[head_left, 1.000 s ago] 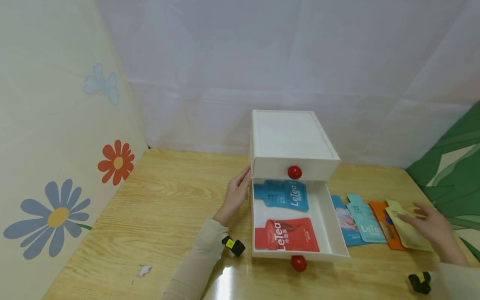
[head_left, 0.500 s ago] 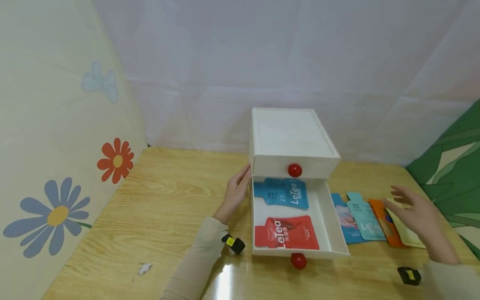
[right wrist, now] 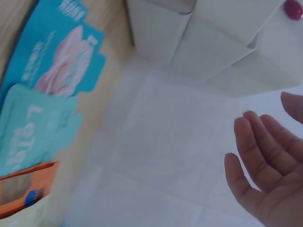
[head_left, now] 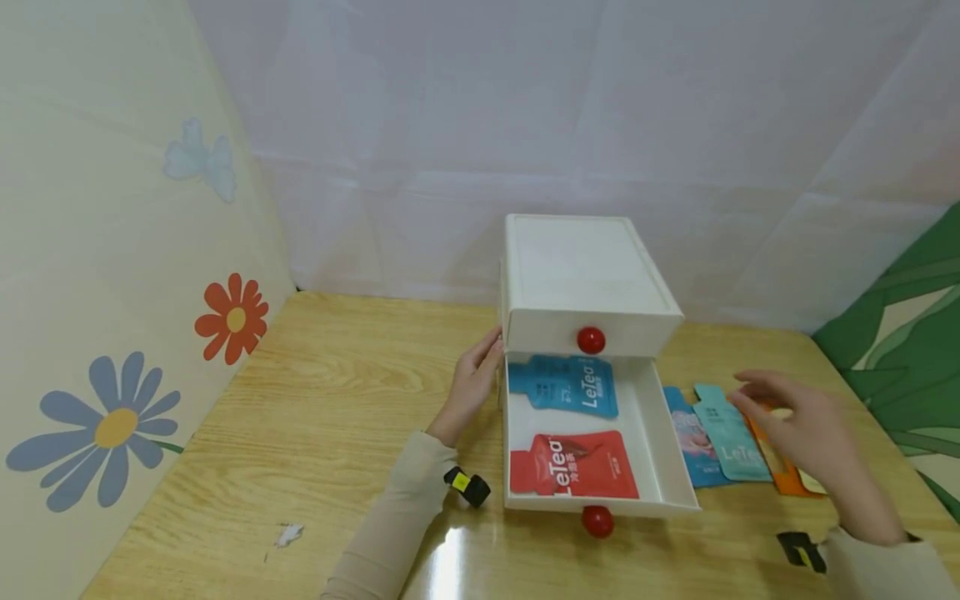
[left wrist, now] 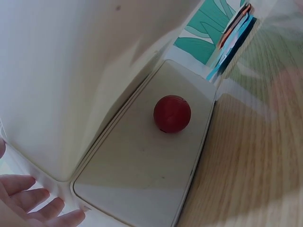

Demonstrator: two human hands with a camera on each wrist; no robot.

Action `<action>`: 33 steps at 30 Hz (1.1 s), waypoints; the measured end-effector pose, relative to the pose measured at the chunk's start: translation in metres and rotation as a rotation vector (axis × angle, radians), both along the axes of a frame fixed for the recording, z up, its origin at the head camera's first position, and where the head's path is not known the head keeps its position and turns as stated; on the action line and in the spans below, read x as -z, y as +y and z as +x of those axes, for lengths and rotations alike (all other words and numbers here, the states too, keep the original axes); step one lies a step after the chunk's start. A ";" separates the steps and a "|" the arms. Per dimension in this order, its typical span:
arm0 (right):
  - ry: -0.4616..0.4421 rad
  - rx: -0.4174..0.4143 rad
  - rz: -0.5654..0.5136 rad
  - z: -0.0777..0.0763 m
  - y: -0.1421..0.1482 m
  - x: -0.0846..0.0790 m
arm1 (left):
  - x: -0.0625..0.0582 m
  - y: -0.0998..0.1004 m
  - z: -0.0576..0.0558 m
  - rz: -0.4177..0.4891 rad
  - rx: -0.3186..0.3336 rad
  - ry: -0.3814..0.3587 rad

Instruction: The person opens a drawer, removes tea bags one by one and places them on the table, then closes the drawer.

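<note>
My left hand (head_left: 467, 392) rests against the left side of a small white drawer cabinet (head_left: 581, 267); in the left wrist view its fingers (left wrist: 29, 198) lie nearly straight at the cabinet's edge. The lower drawer (head_left: 641, 408) is pulled out and holds a blue tea sachet (head_left: 573, 385) and a red one (head_left: 577, 465). My right hand (head_left: 806, 429) hovers over a row of sachets on the right, with relaxed fingers and nothing in them. That row has a blue-and-pink sachet (head_left: 697, 446), a teal one (head_left: 731, 442), an orange one (head_left: 787, 479) and a pale yellow one (head_left: 812, 483), partly hidden.
Red round knobs (head_left: 591, 340) mark both drawers; the upper drawer is closed. The wooden table (head_left: 360, 375) extends left of the cabinet. A pale cloth (head_left: 420, 233) hangs behind. Flower-painted panel (head_left: 112, 275) stands at left, a green leaf-patterned one (head_left: 900, 333) at right.
My right hand has moved left across the sachet row, from over the yellow one toward the teal one. The left hand, the drawer and the sachets stay in place.
</note>
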State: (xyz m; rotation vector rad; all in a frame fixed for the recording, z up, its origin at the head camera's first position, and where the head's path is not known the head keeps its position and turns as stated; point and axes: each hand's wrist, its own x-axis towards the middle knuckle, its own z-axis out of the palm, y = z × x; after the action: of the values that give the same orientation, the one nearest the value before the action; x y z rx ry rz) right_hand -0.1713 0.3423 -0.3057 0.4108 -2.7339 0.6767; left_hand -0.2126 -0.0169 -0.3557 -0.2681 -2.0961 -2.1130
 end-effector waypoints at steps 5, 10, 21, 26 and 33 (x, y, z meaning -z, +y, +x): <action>0.152 -0.151 0.002 0.006 -0.026 -0.007 | -0.001 0.000 0.000 0.007 0.013 -0.005; 0.268 -0.268 0.022 0.008 -0.048 -0.010 | -0.002 0.000 0.000 -0.007 0.014 0.005; 0.142 -0.394 0.035 0.011 -0.090 -0.012 | 0.001 -0.001 -0.001 -0.020 0.011 0.022; 0.079 -0.510 0.038 0.010 -0.105 -0.006 | 0.001 -0.001 -0.001 -0.018 0.011 0.018; -0.114 -0.535 0.106 0.010 -0.120 -0.002 | 0.000 -0.001 -0.001 -0.012 0.013 0.024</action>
State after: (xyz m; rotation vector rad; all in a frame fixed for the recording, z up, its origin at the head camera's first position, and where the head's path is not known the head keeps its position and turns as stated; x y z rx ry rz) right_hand -0.1618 0.2227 -0.3036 1.1878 -2.7831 0.6931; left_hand -0.2138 -0.0181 -0.3559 -0.3080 -2.0994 -2.0948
